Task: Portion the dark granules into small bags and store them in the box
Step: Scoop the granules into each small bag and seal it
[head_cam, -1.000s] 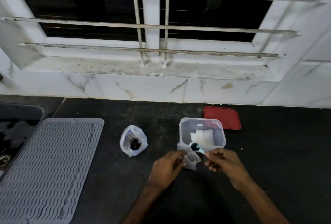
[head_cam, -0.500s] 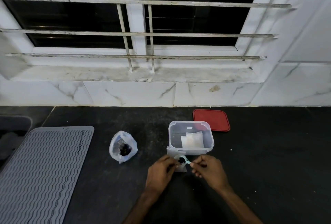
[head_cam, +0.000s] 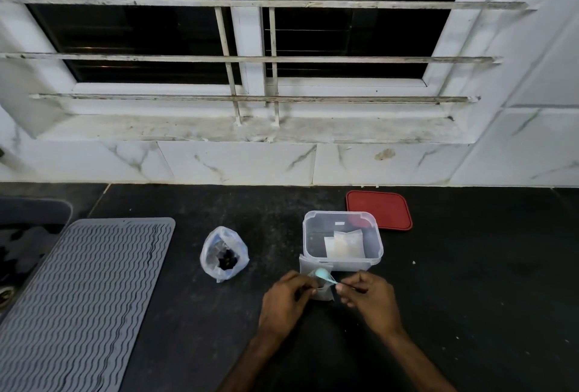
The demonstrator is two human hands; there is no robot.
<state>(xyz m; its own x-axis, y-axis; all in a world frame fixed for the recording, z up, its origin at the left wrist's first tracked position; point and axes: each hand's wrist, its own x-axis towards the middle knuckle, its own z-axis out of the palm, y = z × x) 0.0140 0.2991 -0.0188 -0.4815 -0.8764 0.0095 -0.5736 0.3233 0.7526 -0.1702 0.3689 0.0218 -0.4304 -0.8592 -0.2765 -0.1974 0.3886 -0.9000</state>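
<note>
Our left hand point(head_cam: 288, 300) pinches the small bag point(head_cam: 326, 294) by its mouth, likely so the limp film stands open on the bench point(head_cam: 470, 297), while our right hand point(head_cam: 369, 300) pinches the thin handle of the teal spoon point(head_cam: 323, 274), bowl over the opening. The granules point(head_cam: 226, 262) sit in a crinkled big bag point(head_cam: 216, 247) at ten o'clock; the clear rigid box point(head_cam: 376, 253) waits at twelve, red lid point(head_cam: 380, 208) at one.

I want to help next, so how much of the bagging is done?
Pale small packets already lie in the clear box. Now the left hand holds a small bag while the right hand holds the blue spoon at its mouth. Granules remain in the big bag, and the red lid is off.
</note>
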